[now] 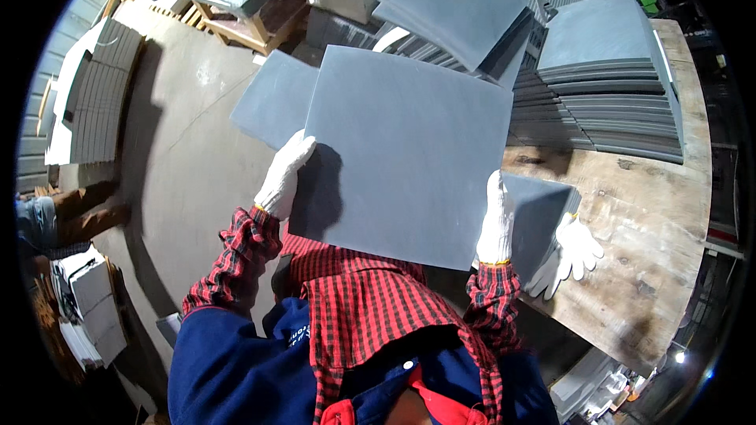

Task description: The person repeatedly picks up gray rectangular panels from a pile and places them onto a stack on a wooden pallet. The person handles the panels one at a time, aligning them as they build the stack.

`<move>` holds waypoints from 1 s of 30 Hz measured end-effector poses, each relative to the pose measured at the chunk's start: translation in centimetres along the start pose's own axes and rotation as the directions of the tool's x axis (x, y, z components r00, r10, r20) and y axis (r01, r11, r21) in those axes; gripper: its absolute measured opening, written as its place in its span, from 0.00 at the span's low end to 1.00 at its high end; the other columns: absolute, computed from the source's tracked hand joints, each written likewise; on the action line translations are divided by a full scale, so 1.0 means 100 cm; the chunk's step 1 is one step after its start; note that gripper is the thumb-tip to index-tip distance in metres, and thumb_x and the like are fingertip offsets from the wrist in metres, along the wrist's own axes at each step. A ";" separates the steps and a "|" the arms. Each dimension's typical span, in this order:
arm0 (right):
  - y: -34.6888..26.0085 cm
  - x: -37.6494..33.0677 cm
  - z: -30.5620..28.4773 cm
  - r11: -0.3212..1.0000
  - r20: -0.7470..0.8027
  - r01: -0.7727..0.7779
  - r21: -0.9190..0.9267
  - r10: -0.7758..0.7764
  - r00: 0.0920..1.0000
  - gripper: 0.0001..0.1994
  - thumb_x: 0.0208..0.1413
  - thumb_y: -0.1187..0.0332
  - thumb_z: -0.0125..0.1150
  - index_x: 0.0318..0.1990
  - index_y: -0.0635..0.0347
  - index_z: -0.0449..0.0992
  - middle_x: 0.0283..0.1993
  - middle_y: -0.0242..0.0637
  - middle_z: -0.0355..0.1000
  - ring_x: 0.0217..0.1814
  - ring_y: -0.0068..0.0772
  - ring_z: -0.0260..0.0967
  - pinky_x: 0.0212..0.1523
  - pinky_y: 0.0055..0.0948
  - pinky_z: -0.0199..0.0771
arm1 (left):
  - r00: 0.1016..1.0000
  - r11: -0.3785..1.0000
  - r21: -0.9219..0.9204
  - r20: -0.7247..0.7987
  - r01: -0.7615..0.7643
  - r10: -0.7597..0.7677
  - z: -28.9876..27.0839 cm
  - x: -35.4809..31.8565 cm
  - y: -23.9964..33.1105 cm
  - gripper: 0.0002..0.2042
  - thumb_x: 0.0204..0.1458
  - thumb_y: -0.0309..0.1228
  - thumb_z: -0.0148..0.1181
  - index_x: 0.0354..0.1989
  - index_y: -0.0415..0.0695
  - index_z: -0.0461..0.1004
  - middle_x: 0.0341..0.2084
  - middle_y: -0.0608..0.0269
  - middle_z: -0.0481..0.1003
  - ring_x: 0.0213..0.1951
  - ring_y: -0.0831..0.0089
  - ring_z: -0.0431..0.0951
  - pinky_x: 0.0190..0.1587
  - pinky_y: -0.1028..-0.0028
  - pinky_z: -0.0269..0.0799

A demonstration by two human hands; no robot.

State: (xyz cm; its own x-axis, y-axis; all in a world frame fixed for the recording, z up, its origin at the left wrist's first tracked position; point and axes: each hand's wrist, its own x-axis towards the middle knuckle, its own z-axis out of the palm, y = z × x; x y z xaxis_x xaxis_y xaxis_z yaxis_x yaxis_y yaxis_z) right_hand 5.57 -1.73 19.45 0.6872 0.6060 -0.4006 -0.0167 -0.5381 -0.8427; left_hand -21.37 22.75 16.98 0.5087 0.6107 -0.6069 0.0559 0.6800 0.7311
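Note:
A flat, square grey panel [405, 153] is held up in front of me, tilted a little. My left hand [282, 177], in a white knit glove, grips its left edge with the thumb over the face. On the opposite side my right hand [494, 220], gloved the same way, holds the right edge. The fingers behind the panel are hidden. Beyond its upper left edge shows another grey panel [273, 98], partly covered. To the right of my right hand, one more grey panel [537, 212] lies by the wooden table's edge, with a loose white glove [577, 250] beside it.
The plywood table [622, 220] extends to the right and carries a tall stack of grey panels [602, 83]. More grey panels [449, 0] stand at the back. Pale stacked sheets [98, 94] and a person's legs [83, 211] are at the left, beyond the concrete floor [205, 165].

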 end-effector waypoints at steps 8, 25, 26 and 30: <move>0.002 0.013 -0.003 0.818 -0.097 0.394 -0.420 -0.472 0.876 0.23 0.72 0.57 0.42 0.64 0.64 0.68 0.62 0.48 0.68 0.63 0.39 0.67 0.62 0.34 0.67 | 0.964 0.966 0.099 0.145 -0.240 0.225 0.014 0.002 0.039 0.29 0.62 0.42 0.55 0.68 0.40 0.61 0.64 0.61 0.66 0.65 0.71 0.60 0.68 0.70 0.50; -0.040 0.082 -0.010 0.938 -0.403 0.346 0.025 -0.307 0.862 0.35 0.62 0.49 0.59 0.63 0.75 0.65 0.61 0.51 0.69 0.61 0.39 0.64 0.63 0.33 0.61 | 0.817 0.732 0.367 0.323 -0.574 0.478 0.066 0.052 0.088 0.25 0.59 0.42 0.57 0.61 0.41 0.69 0.56 0.57 0.73 0.57 0.68 0.70 0.62 0.70 0.62; -0.037 0.093 -0.009 0.937 -0.413 0.350 -0.012 -0.323 0.851 0.33 0.62 0.50 0.58 0.61 0.75 0.67 0.59 0.52 0.71 0.59 0.39 0.66 0.61 0.34 0.62 | 0.815 0.663 0.477 0.279 -0.577 0.508 0.066 0.049 0.092 0.26 0.59 0.43 0.58 0.61 0.41 0.70 0.56 0.56 0.73 0.57 0.66 0.71 0.61 0.69 0.63; -0.032 0.131 -0.018 0.849 -0.394 0.468 -0.245 -0.528 0.752 0.24 0.62 0.52 0.57 0.47 0.69 0.77 0.41 0.55 0.78 0.45 0.51 0.75 0.49 0.40 0.71 | 0.715 0.320 0.745 0.289 -0.586 0.636 0.084 0.091 0.102 0.28 0.55 0.47 0.58 0.58 0.40 0.73 0.59 0.45 0.69 0.61 0.52 0.68 0.64 0.62 0.62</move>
State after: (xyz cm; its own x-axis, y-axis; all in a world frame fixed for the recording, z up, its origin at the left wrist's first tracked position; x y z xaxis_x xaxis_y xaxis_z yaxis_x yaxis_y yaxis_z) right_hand 15.89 6.88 17.52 0.8117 0.5096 0.2854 0.4852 -0.3163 -0.8152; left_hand -8.98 31.88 21.50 0.6478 0.7521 0.1212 0.3599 -0.4423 0.8215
